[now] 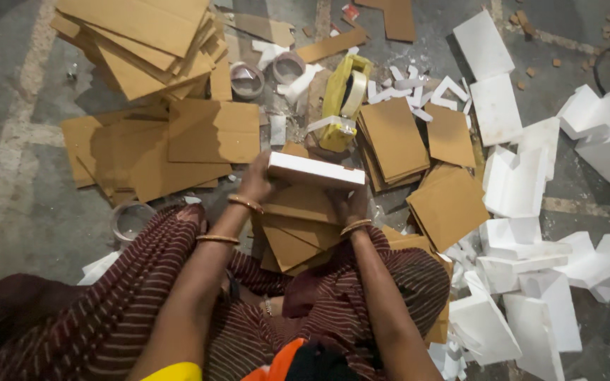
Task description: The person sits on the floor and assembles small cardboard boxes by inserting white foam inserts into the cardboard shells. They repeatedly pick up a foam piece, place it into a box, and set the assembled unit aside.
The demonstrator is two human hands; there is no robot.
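**White foam block held in both hands over lap**

The white foam block (pixel 317 170) is a flat rectangular slab w/ a brownish cardboard layer along its lower edge, held level just above a small pile of cardboard pieces (pixel 298 226) at the person's knees. Left hand (pixel 257 180) grips the block's left end; right hand (pixel 351 204) is under the right end, fingers mostly hidden by the block. Both hands are clamped on it, apart by the block's length. Bangles on both wrists.

Just beyond the block: a yellow tape dispenser (pixel 345 99) w/ a roll of clear tape, standing on the floor. Right of it, a neat stack of cut cardboard squares (pixel 393 137), more squares (pixel 450 204) near the right knee. Left: loose large cardboard sheets (pixel 178 141), and a bigger heap (pixel 146 42) top left. Tape rolls (pixel 247 79) near the heap; another roll (pixel 130 220) by the left knee.

Right side is crowded w/ white foam pieces (pixel 524 268), close to the right leg. Bare concrete floor (pixel 15 176) lies open on the far left.
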